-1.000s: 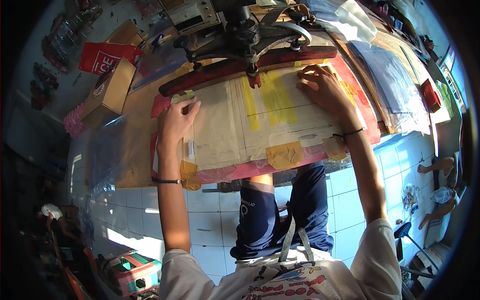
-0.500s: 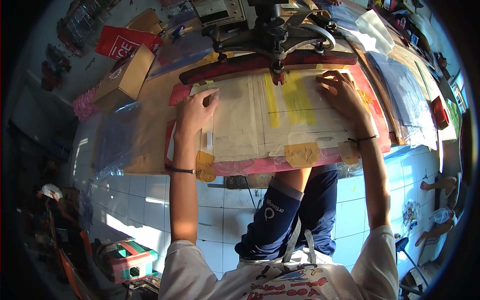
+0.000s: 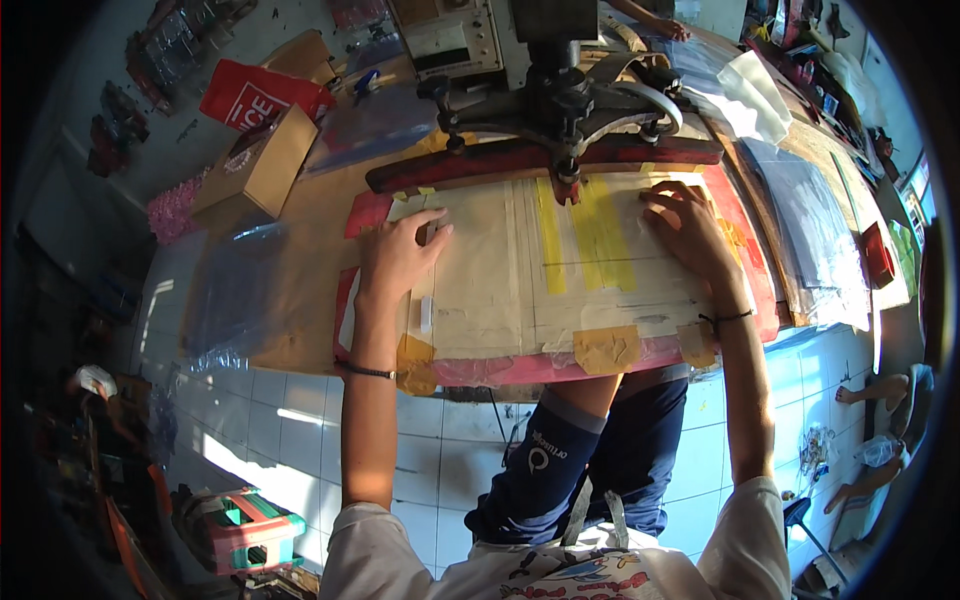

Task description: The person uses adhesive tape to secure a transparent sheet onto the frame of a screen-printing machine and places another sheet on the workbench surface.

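Both hands rest over a taped, tan-covered board on the table. My left hand lies at its left side, thumb and forefinger curled toward each other. At the right side, my right hand has its thumb and forefinger bent close together in the same way. Anything between the fingertips of either hand is too thin or hidden to make out. Yellow tape strips run down the board between the hands. Just beyond hangs a black press head with a dark red bar across the board's far edge.
An open cardboard box and a red bag stand at the far left. Clear plastic sheets lie left of the board, with more sheets to the right. Behind the press is a control box with a dial.
The view has tilted, so the board, press and hands all sit lower in the picture. Both hands keep nearly the same place and pose on the board.
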Tool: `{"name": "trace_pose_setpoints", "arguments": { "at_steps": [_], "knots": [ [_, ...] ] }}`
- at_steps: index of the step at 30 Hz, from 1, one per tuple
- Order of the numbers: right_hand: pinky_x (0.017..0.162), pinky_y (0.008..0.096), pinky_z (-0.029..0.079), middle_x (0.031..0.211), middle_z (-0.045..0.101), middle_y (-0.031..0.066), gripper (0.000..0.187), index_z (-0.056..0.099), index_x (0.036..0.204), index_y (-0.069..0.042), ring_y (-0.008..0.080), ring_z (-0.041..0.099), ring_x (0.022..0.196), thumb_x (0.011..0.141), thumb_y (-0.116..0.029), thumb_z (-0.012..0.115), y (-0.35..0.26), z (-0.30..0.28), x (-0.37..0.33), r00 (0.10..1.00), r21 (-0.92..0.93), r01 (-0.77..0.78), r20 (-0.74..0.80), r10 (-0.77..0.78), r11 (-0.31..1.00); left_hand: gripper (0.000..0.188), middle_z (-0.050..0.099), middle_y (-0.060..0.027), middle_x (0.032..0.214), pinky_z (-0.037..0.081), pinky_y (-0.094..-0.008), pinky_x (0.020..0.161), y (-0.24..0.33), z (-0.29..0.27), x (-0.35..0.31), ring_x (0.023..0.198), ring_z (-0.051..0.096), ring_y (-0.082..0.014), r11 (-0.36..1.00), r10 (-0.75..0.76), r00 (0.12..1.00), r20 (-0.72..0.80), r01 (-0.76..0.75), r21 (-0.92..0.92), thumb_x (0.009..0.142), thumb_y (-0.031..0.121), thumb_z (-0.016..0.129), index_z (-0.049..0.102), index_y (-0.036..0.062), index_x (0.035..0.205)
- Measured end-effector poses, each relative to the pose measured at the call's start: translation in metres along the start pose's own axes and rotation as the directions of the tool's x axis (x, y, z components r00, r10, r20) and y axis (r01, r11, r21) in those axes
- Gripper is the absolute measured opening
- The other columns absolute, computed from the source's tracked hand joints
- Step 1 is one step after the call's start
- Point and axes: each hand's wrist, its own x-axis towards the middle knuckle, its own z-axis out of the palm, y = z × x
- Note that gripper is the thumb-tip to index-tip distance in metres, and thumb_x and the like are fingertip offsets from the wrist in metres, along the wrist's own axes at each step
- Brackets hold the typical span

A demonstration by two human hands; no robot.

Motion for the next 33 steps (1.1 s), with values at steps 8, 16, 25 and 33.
{"name": "trace_pose_setpoints", "arguments": {
  "at_steps": [8,16,25,33],
  "knots": [
    [0.105,0.0439,0.040,0.121,0.064,0.0076,0.025,0.074,0.111,-0.015,0.0333,0.052,0.117,0.090,-0.026,0.065,0.003,-0.005,-0.008,0.999,0.077,-0.025,-0.033,0.027,0.997,0.034,0.070,-0.0164,0.075,0.055,-0.0433,0.067,0.024,-0.011,-0.003,0.070,0.070,-0.0343,0.997,-0.009,0.999,0.031,0.011,-0.080,0.087,0.040,0.068,0.073,0.0192,0.113],
    [0.110,0.0444,0.037,0.129,0.063,0.0081,0.027,0.072,0.114,-0.015,0.0332,0.048,0.129,0.091,-0.025,0.064,0.013,-0.002,-0.006,0.999,0.162,0.047,-0.013,-0.046,0.986,0.035,0.071,-0.0157,0.077,0.056,-0.0435,0.071,0.012,-0.008,-0.003,0.075,0.070,-0.0352,0.999,0.012,1.000,0.009,-0.011,-0.042,0.086,0.040,0.069,0.073,0.0190,0.114],
    [0.097,0.0411,0.048,0.114,0.070,0.0113,0.021,0.072,0.111,-0.009,0.0294,0.064,0.108,0.093,-0.017,0.064,0.024,-0.114,-0.083,0.998,0.118,0.053,-0.029,-0.050,0.992,0.026,0.067,-0.0118,0.067,0.050,-0.0430,0.059,0.014,-0.006,-0.002,0.065,0.068,-0.0327,0.998,-0.009,1.000,0.018,0.010,-0.063,0.085,0.034,0.072,0.066,0.0153,0.103],
    [0.083,0.0372,0.053,0.113,0.072,0.0125,0.029,0.070,0.113,-0.008,0.0264,0.070,0.098,0.097,-0.029,0.059,0.284,-0.267,-0.166,0.622,-0.069,-0.651,-0.621,0.478,0.756,0.039,0.068,-0.0212,0.095,0.048,-0.0525,0.072,-0.008,0.009,0.004,0.087,0.065,-0.0449,0.998,-0.067,0.997,0.048,0.068,-0.006,0.090,0.041,0.067,0.049,0.0125,0.109]
  ]
}}
